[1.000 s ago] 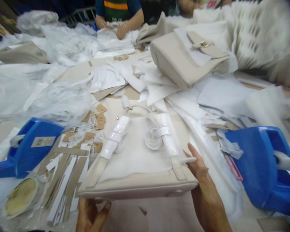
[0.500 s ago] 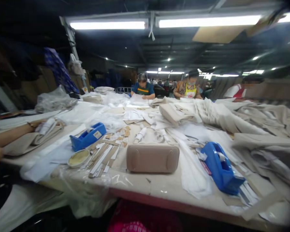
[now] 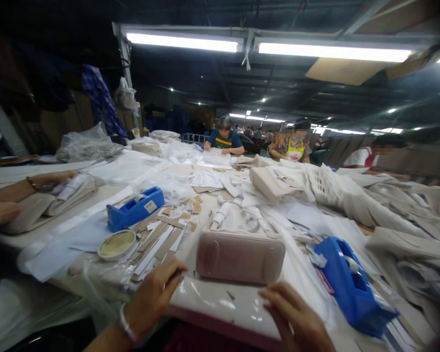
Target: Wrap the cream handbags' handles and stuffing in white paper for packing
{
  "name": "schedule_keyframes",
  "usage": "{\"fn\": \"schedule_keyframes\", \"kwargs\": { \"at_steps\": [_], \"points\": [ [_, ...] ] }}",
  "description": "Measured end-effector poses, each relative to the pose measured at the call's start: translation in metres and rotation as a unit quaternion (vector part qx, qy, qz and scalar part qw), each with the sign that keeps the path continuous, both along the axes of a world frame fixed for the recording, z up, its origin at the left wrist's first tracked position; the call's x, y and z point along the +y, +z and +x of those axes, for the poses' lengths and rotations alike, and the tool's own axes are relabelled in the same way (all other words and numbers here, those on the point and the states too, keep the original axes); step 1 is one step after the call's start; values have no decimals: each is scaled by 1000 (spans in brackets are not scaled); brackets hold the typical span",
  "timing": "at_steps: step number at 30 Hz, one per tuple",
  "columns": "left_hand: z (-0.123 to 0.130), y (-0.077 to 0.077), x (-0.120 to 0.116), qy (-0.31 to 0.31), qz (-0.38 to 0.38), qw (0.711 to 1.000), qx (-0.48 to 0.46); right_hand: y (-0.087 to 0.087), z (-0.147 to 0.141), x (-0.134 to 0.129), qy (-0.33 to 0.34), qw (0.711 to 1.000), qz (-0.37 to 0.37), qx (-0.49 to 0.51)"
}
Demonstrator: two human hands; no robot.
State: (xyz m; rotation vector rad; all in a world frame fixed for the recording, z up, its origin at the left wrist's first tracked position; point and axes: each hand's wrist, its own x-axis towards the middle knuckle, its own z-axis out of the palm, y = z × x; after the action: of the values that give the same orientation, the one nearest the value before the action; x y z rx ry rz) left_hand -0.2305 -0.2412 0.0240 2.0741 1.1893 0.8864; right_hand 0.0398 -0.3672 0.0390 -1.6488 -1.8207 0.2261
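Observation:
A beige-pink handbag (image 3: 240,257) lies with its flat base turned towards me, its wrapped handles (image 3: 222,212) pointing away across the table. My left hand (image 3: 156,289), a bracelet on its wrist, hovers near the bag's lower left corner, fingers a little bent and apart from the thumb. Just below the bag's lower right corner is my right hand (image 3: 295,313), thumb and fingers spread. Neither hand visibly touches the bag or holds anything.
Blue tape dispensers stand left (image 3: 135,208) and right (image 3: 350,283). A shallow round dish (image 3: 116,244) sits beside cut strips (image 3: 161,242). Another bag (image 3: 276,183) lies behind among white sheets. At left, a co-worker's hands (image 3: 55,178) handle beige material. Other people work across the table.
Both my hands have come into view from below, on either side of the bag's near edge. The view has shifted slightly. The co-worker's nearer hand at left has moved further in over the beige material.

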Motion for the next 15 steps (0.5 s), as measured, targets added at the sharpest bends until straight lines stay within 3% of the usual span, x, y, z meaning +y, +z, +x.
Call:
{"fn": "schedule_keyframes", "kwargs": {
  "at_steps": [3,5,7,10,13,15],
  "points": [
    [34,36,78,9,64,998,-10,38,6,89,-2,991,101,-83],
    [61,41,119,1,34,998,47,53,2,136,31,985,71,-156],
    [83,31,143,-26,-35,995,90,57,-3,167,77,975,11,-210],
    [98,9,154,-43,-117,991,41,51,-8,190,134,963,-59,-226],
    [97,-5,151,-25,-169,981,-94,45,-8,203,159,962,-91,-203],
    [95,-8,148,-16,-224,956,-187,44,-9,212,162,963,-128,-175]
  ]
}}
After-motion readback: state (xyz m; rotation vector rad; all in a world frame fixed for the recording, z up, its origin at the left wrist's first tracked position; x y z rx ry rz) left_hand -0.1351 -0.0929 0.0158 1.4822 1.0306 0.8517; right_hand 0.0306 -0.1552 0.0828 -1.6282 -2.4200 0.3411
